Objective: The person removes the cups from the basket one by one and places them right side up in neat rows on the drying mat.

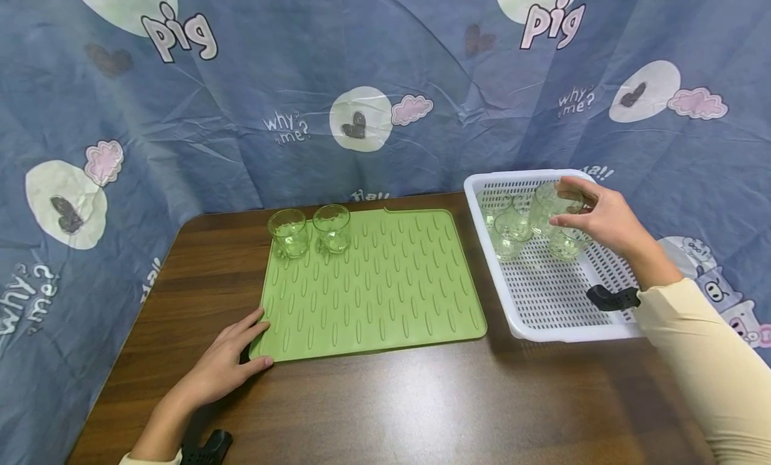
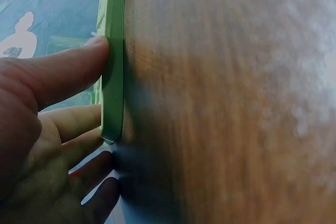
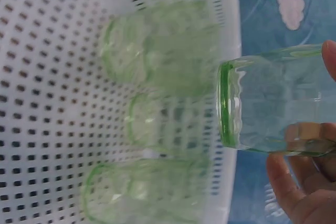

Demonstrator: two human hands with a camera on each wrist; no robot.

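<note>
A clear, green-tinted drinking glass [image 1: 545, 209] is held by its upper part between the thumb and fingers of my right hand [image 1: 611, 217]. In the right wrist view the held glass [image 3: 268, 103] is raised above several similar glasses [image 3: 157, 190] standing in the white basket [image 1: 518, 332]. My left hand [image 1: 219, 366] rests at the near left corner of the green ridged mat [image 1: 385, 291], fingers extended, its thumb touching the mat's edge in the left wrist view. Two more glasses, one at the left [image 1: 290, 234] and one beside it [image 1: 332, 229], stand at the mat's far left.
The perforated basket stands to the right of the mat on the brown wooden table [image 1: 361, 405]. Behind the table hangs a blue patterned cloth [image 1: 241, 83]. A black strap device sits on each wrist.
</note>
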